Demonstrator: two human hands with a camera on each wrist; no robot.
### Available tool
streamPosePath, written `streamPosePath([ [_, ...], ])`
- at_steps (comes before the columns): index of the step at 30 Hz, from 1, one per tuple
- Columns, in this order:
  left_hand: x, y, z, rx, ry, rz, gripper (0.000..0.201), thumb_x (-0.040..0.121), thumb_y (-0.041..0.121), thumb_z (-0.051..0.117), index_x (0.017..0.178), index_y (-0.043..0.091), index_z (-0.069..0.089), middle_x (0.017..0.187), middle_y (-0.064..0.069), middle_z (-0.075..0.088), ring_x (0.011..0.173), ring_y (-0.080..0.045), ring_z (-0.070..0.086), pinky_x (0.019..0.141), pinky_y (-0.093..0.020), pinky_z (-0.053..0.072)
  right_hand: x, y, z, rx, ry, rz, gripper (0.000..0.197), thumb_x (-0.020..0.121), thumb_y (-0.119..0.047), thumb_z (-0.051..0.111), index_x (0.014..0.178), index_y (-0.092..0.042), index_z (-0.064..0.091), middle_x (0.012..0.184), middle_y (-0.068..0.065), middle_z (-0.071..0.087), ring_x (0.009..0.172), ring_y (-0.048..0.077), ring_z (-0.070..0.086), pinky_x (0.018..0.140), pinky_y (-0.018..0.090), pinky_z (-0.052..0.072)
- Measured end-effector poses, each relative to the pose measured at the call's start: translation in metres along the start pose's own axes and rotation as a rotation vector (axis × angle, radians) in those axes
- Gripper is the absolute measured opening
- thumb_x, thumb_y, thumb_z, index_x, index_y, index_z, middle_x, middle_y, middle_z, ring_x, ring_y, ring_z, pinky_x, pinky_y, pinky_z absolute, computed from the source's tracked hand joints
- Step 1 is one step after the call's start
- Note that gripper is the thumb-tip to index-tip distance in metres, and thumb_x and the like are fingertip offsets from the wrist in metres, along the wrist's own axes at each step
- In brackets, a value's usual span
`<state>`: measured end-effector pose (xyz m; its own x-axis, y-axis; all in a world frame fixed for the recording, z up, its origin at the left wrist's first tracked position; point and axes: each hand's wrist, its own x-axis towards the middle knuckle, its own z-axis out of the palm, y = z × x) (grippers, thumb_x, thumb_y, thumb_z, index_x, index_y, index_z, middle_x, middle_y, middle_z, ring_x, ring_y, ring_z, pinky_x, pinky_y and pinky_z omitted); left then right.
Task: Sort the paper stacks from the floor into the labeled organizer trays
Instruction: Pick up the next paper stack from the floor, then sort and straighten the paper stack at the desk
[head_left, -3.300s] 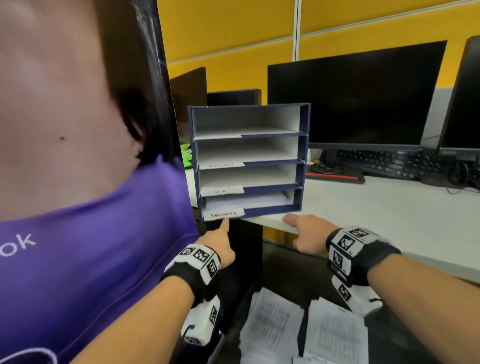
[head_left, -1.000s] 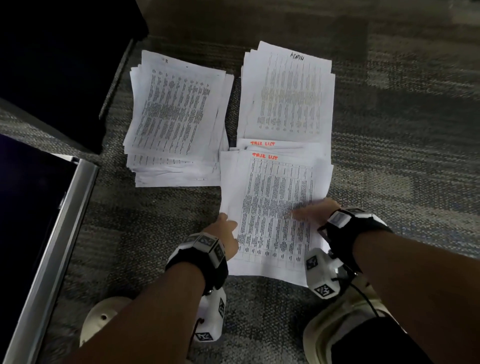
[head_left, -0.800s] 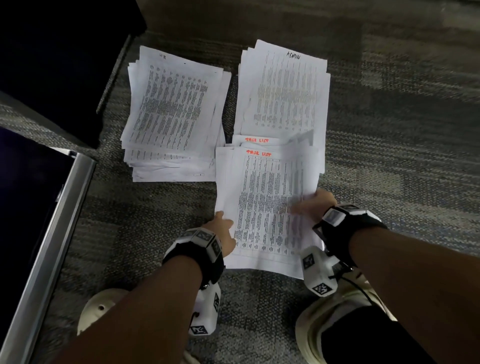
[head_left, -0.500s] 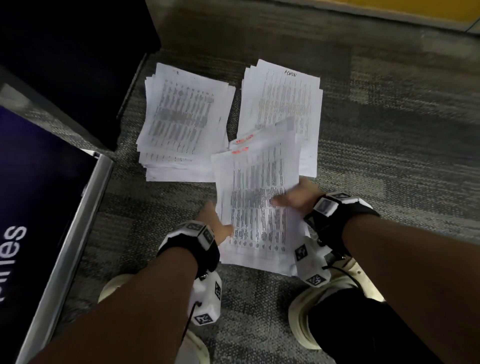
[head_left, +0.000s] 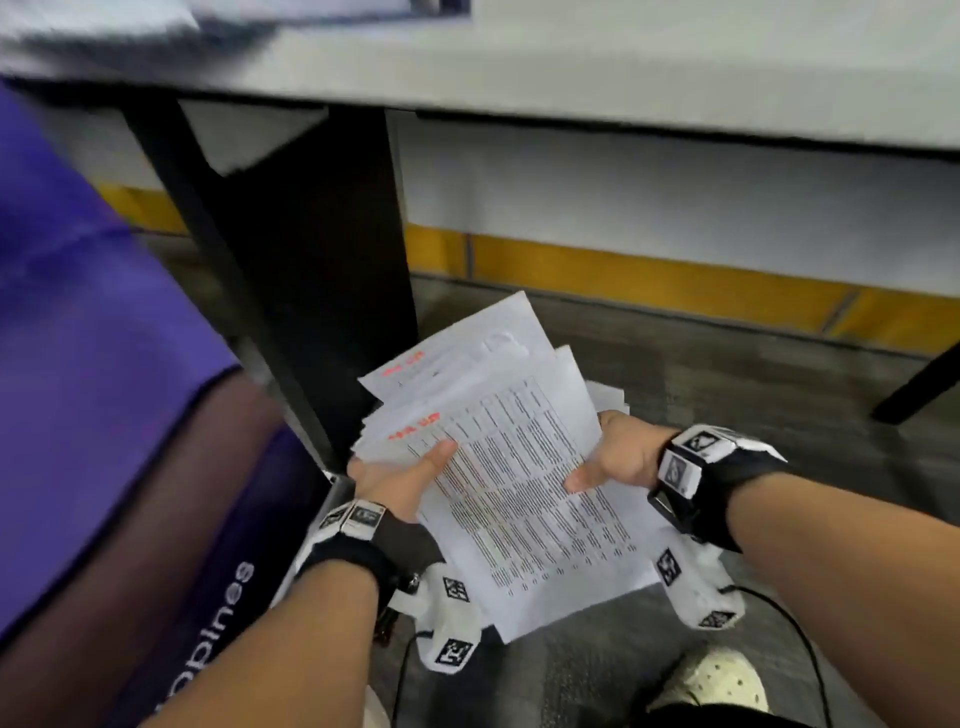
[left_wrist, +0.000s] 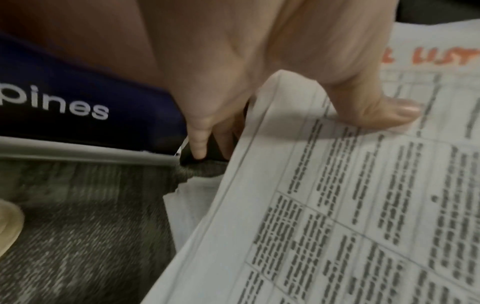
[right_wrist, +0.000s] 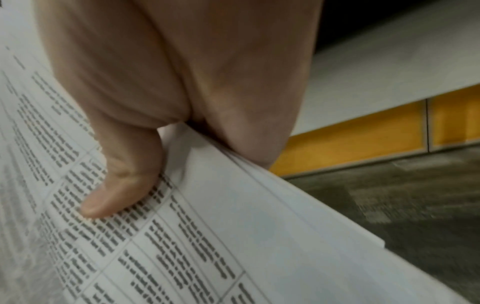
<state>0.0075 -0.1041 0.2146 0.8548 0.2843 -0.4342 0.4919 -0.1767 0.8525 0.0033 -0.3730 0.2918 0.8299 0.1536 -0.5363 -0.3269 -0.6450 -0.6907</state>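
A stack of printed sheets with red handwritten headings (head_left: 511, 462) hangs in the air above the carpet, held by both hands. My left hand (head_left: 400, 483) grips its left edge, thumb on top (left_wrist: 376, 107) and fingers underneath. My right hand (head_left: 613, 457) pinches the right edge, thumb pressed on the print (right_wrist: 116, 189) and fingers below. The sheets are fanned and uneven. The organizer trays are out of view, apart from a blurred dark edge at the top of the head view.
A white desk (head_left: 623, 67) spans the top of the head view, its black leg panel (head_left: 311, 249) just left of the papers. A person in purple (head_left: 93, 364) stands close on the left. Grey carpet (head_left: 753, 415) lies below, my shoes (head_left: 722, 675) near the bottom.
Both hands have lifted the red-headed stack off the floor and up toward the desk. The head view has swung up from the carpet, so the other two stacks are out of sight.
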Motion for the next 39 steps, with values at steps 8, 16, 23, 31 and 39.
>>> streamPosePath([
  [8, -0.118, 0.111, -0.094, -0.349, -0.016, 0.132, 0.069, 0.052, 0.053, 0.087, 0.110, 0.026, 0.062, 0.101, 0.006, 0.070, 0.090, -0.016, 0.064, 0.078, -0.037, 0.054, -0.138, -0.100, -0.029, -0.016, 0.169, -0.216, 0.034, 0.060, -0.013, 0.085, 0.090, -0.025, 0.074, 0.094, -0.006, 0.075, 0.096, 0.017, 0.069, 0.099, 0.046, 0.047],
  [16, -0.197, 0.181, -0.138, -0.474, -0.175, 0.368, 0.046, 0.066, 0.032, 0.082, 0.108, 0.021, 0.067, 0.100, 0.002, 0.074, 0.095, -0.020, 0.066, 0.095, -0.045, 0.047, -0.233, -0.145, -0.044, 0.111, 0.260, -0.369, 0.037, 0.073, -0.008, 0.077, 0.108, -0.020, 0.070, 0.099, -0.002, 0.075, 0.098, 0.017, 0.069, 0.099, 0.045, 0.047],
  [23, -0.209, 0.268, -0.145, -0.452, -0.117, 0.616, 0.056, 0.047, 0.046, 0.091, 0.095, 0.023, 0.074, 0.105, -0.005, 0.073, 0.100, -0.028, 0.068, 0.094, -0.054, 0.049, -0.263, -0.190, -0.097, 0.257, 0.535, -0.470, 0.031, 0.068, 0.004, 0.079, 0.096, -0.007, 0.069, 0.088, 0.010, 0.075, 0.083, 0.027, 0.072, 0.083, 0.045, 0.056],
  [31, -0.247, 0.382, -0.114, -0.396, 0.030, 0.889, 0.036, 0.076, 0.022, 0.079, 0.110, 0.013, 0.069, 0.103, 0.001, 0.070, 0.092, -0.015, 0.066, 0.084, -0.025, 0.051, -0.280, -0.228, -0.170, 0.358, 0.722, -0.645, 0.028, 0.078, 0.003, 0.070, 0.098, -0.017, 0.064, 0.092, 0.003, 0.072, 0.084, 0.020, 0.070, 0.064, 0.032, 0.054],
  [39, -0.265, 0.443, -0.073, -0.443, 0.106, 1.055, 0.032, 0.084, 0.021, 0.071, 0.114, 0.011, 0.065, 0.098, 0.003, 0.064, 0.093, -0.013, 0.060, 0.083, -0.023, 0.044, -0.266, -0.240, -0.203, 0.470, 0.976, -0.742, 0.031, 0.077, 0.002, 0.072, 0.103, -0.014, 0.063, 0.103, 0.006, 0.068, 0.093, 0.023, 0.064, 0.086, 0.039, 0.050],
])
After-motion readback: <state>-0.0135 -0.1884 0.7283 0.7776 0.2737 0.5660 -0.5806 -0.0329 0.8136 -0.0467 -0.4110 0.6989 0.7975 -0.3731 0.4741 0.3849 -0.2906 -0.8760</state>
